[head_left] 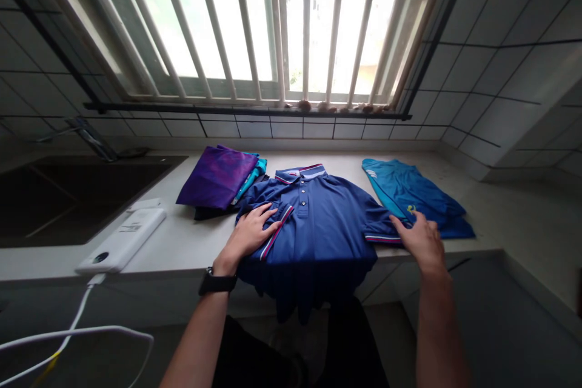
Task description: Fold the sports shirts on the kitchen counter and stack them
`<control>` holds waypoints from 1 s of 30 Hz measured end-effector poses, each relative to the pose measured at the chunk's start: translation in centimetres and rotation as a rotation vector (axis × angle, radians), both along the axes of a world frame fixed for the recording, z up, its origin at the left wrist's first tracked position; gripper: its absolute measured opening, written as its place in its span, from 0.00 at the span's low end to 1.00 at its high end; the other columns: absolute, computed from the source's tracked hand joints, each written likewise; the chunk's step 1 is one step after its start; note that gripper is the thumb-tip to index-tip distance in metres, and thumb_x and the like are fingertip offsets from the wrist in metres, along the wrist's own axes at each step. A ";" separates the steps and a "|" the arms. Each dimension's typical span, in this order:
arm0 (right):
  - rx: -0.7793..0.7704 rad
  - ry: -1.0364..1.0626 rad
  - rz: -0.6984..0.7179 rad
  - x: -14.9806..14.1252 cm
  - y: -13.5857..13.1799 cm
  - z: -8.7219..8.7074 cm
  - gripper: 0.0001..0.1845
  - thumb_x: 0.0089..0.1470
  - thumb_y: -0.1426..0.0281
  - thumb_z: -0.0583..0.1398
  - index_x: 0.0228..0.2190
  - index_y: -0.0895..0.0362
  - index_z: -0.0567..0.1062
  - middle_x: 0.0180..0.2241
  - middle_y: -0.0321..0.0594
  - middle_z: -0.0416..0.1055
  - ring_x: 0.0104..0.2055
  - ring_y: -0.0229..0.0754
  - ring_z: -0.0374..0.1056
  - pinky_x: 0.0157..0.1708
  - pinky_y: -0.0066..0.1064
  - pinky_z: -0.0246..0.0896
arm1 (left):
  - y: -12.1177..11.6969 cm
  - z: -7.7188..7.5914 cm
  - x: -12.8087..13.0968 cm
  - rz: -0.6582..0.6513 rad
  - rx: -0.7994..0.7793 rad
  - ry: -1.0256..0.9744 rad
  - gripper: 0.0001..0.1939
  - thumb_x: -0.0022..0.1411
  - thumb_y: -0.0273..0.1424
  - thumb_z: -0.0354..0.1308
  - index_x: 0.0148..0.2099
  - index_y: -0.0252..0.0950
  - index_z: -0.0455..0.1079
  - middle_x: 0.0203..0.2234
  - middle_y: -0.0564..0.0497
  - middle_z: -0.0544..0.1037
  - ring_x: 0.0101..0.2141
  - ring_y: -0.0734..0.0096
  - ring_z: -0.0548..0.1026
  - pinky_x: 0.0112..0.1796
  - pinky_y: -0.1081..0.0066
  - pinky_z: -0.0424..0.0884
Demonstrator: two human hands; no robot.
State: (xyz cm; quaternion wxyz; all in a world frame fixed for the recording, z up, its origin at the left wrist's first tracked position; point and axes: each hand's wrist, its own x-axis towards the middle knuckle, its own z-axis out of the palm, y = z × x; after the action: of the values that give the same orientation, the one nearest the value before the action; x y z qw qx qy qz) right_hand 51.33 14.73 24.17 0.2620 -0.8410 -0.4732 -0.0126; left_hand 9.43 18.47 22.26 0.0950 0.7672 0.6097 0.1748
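A dark blue polo shirt point(318, 224) lies front up on the counter, its collar toward the window and its lower part hanging over the front edge. My left hand point(252, 233), with a black watch on the wrist, rests flat on the sleeve at the left, which is folded inward; its fingers are spread. At the other sleeve's striped cuff, my right hand point(422, 241) touches the fabric with thumb and fingers apart, the fingers slightly bent. Just beyond that hand is a folded lighter blue shirt point(409, 185) with a small yellow-green emblem.
Folded clothes with a purple piece point(218, 179) on top lie left of the polo shirt. A white power bank point(122, 242) with a plugged-in white cable point(79, 309) sits near the front edge. Farther left is a dark sink point(86, 194) with a faucet point(93, 139). A barred window point(277, 30) is behind.
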 end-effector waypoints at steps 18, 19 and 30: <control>0.134 0.531 0.955 -7.6 3.0 7.3 0.31 0.58 0.60 0.61 0.61 0.53 0.69 0.51 0.47 0.76 0.46 0.48 0.76 0.45 0.37 0.72 | -0.2 0.4 0.2 -0.001 0.001 -0.016 0.26 0.70 0.45 0.53 0.65 0.43 0.73 0.68 0.44 0.68 0.68 0.52 0.65 0.66 0.53 0.61; 0.151 0.624 1.011 -8.1 2.9 7.4 0.31 0.62 0.58 0.57 0.64 0.52 0.65 0.53 0.48 0.75 0.47 0.48 0.77 0.45 0.37 0.73 | -0.2 0.4 0.3 0.001 0.002 -0.020 0.26 0.70 0.46 0.54 0.64 0.43 0.73 0.68 0.45 0.68 0.67 0.52 0.65 0.66 0.53 0.62; -0.042 0.024 0.779 -10.8 2.2 1.0 0.27 0.63 0.62 0.61 0.62 0.54 0.71 0.64 0.50 0.67 0.64 0.53 0.66 0.62 0.41 0.62 | -0.6 0.8 0.4 0.007 0.012 -0.029 0.25 0.70 0.45 0.55 0.64 0.44 0.74 0.68 0.46 0.68 0.67 0.52 0.66 0.66 0.53 0.61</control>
State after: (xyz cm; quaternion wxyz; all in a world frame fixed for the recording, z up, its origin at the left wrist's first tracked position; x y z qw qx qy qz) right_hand 40.55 16.98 25.17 0.2354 -0.6034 -0.7543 0.1072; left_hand 9.82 17.86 23.08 0.0989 0.7629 0.6100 0.1899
